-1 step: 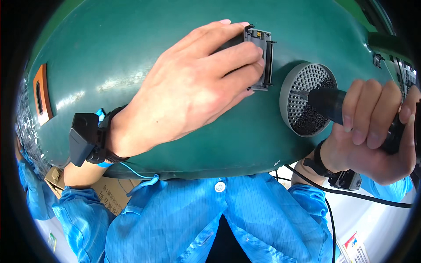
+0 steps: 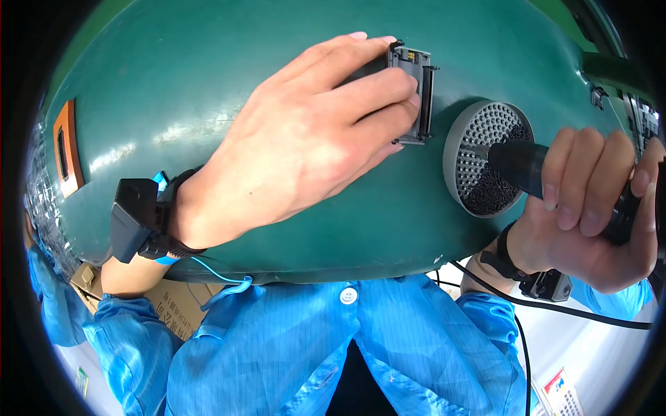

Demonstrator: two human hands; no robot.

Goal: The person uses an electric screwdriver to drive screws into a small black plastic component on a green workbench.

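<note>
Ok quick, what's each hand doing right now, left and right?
Left hand: closed on a small dark grey plastic part, pressing it on the green mat.
Right hand: closed around a black electric screwdriver, tip over the round grey screw tray.

A brown cardboard box (image 2: 166, 301) sits lower left; colourful label (image 2: 560, 390) lower right.

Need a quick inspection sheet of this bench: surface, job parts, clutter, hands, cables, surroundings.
Surface: green mat, glossy.
Job's things: small black plastic part; round grey perforated tray of dark screws; black power screwdriver, its tip over the tray.
Clutter: orange-framed piece at left edge.
Grippers: left hand pins the part; right hand grips the screwdriver.
Cables: black cable; blue wrist cord.
Surroundings: cardboard box below.
</note>
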